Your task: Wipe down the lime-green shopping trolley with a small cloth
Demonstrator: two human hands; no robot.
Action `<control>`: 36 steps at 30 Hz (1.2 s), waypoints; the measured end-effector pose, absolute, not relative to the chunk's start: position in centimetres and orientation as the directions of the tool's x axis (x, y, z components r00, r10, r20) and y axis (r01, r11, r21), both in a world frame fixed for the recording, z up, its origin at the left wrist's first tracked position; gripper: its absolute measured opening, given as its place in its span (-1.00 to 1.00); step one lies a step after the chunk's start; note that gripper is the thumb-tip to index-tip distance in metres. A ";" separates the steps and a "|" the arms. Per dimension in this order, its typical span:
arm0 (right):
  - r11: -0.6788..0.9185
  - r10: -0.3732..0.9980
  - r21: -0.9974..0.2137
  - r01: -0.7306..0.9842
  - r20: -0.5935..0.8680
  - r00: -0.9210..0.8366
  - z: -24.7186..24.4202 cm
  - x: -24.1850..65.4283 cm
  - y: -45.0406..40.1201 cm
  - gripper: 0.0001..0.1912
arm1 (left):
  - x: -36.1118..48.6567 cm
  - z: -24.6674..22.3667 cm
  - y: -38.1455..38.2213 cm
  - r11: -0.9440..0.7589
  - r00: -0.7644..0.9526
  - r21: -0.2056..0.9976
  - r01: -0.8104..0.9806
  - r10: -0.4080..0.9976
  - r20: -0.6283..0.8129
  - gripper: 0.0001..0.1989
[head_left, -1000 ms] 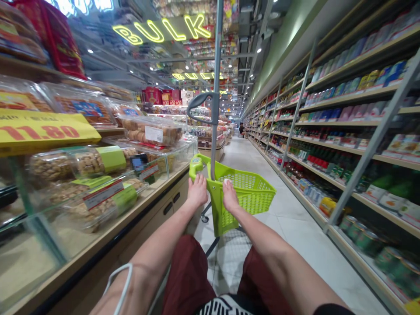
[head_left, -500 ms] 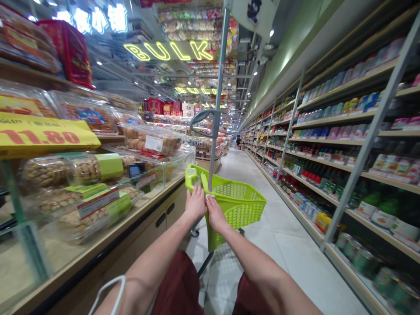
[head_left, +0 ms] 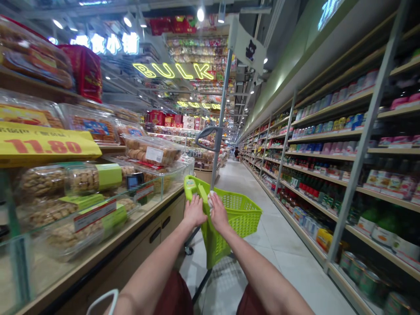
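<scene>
A lime-green plastic shopping cart stands right in front of me, with a grey pole rising from it. My left hand lies on the cart's near rim below the handle corner, fingers stretched and apart. In my right hand a crumpled white wipe is pinched, close to the foot of the pole. A small sticker sits on the raised corner of the cart, just beyond my left fingertips. Part of the rim is hidden behind both hands.
On the left a glass-edged counter holds plastic boxes of cookies under a yellow price sign. Tall shelves of bottles and cans line the right. A tiled aisle runs ahead, with a person far down it.
My right hand has lifted a little and turned upward, so the white wipe shows more. My left hand stays on the rim. The view has tilted up, bringing the pole's flag into sight.
</scene>
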State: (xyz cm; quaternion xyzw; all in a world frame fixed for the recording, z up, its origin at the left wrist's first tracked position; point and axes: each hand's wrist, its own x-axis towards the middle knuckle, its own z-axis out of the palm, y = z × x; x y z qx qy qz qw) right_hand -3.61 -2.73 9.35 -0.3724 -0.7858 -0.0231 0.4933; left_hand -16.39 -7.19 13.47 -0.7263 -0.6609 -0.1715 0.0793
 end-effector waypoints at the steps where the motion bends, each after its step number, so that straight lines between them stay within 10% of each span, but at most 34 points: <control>1: 0.719 0.580 -0.338 0.607 0.773 -0.256 9.5 -3.7 -2.5 -0.33 | -16.1 13.5 -7.4 -0.126 0.075 0.122 0.984 0.931 0.356 -0.21; 19: 0.624 0.698 -0.536 0.568 0.710 -0.097 12.6 -0.4 -2.5 -0.51 | -13.6 13.4 -8.7 -0.536 0.318 0.347 0.769 0.793 0.520 -0.16; 26: 0.515 0.742 -0.537 0.669 0.669 -0.034 13.3 1.2 -3.5 -0.58 | -14.4 13.7 -7.7 -0.351 0.287 0.172 0.921 0.906 0.313 -0.20; 36: 0.447 0.734 -0.485 0.751 0.679 0.002 13.9 3.3 -4.9 -0.56 | -11.8 13.7 -8.7 -0.413 0.343 0.115 0.904 0.858 0.382 -0.28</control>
